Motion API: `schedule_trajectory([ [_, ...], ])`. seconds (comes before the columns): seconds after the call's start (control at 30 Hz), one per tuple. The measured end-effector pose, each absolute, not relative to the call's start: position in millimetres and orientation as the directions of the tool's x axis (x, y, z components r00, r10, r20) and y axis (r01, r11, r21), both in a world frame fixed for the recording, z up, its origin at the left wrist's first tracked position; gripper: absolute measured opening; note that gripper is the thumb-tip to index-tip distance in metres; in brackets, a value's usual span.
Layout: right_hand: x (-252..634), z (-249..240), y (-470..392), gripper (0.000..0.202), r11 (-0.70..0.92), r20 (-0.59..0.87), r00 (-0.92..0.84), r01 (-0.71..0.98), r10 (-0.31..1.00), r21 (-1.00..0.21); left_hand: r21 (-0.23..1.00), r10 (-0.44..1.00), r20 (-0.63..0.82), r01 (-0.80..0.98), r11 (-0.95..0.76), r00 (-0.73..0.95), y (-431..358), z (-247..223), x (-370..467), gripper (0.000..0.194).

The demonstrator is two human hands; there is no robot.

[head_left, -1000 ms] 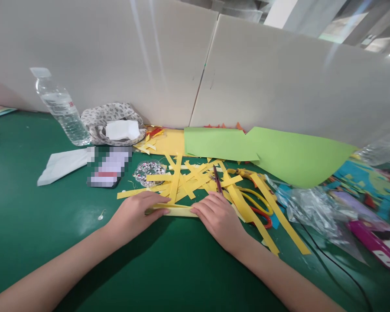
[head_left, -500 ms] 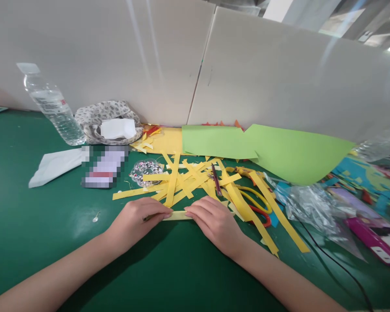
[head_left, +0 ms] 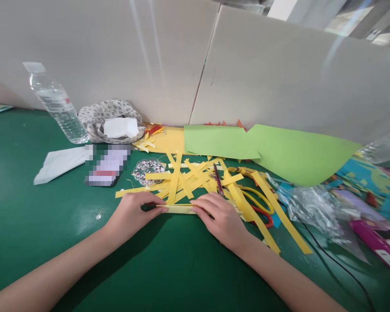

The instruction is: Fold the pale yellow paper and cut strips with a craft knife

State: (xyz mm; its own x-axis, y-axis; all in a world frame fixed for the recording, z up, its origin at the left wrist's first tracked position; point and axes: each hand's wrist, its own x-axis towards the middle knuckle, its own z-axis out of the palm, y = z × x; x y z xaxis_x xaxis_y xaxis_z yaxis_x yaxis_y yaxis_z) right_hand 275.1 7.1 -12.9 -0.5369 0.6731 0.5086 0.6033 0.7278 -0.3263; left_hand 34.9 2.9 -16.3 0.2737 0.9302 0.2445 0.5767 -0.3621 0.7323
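A pale yellow paper strip (head_left: 179, 209) is stretched level between my two hands, just above the green table. My left hand (head_left: 134, 213) pinches its left end between thumb and fingers. Farther right, my right hand (head_left: 219, 216) grips the strip with bent fingers, which cover part of it. Right behind the strip lies a loose heap of yellow paper strips (head_left: 173, 180), some crossing each other. A dark pen (head_left: 218, 180) rests on the heap. Scissors with yellow and red handles (head_left: 263, 203) are partly covered by strips to the right.
Left stand a water bottle (head_left: 60, 108) and a spotted cloth pouch (head_left: 94, 121), near a tissue (head_left: 60, 164) and a phone (head_left: 108, 167). A round case of small beads (head_left: 148, 171) is behind. Green paper (head_left: 295, 151) leans at the wall; crumpled plastic (head_left: 318, 210) and a magenta tool (head_left: 375, 245) lie right.
My left hand has slid outward along the strip, so a longer stretch shows between the hands. Its thumb and fingers have parted a little. The view has shifted slightly.
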Motion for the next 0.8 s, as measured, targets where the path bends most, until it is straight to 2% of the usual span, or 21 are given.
schedule_trajectory([
  [0.37, 271.3, -10.3, 5.3, 0.013, 0.745, 0.527, -0.540, 0.575, 0.656, -0.337, 0.767, 0.948, 0.221, 0.559, -0.315, 0.231, 2.2, -10.2, 37.9, 0.007],
  [0.67, 269.0, -8.8, 4.4, 0.018, 0.753, 0.508, -0.572, 0.590, 0.644, -0.290, 0.749, 0.921, 0.258, 0.543, -0.381, 0.291, 1.7, -14.4, 39.6, 0.009],
  [0.8, 269.3, -8.2, 3.5, 0.016, 0.747, 0.521, -0.549, 0.576, 0.654, -0.331, 0.744, 0.908, 0.277, 0.528, -0.411, 0.316, 2.4, -14.3, 40.5, 0.010],
])
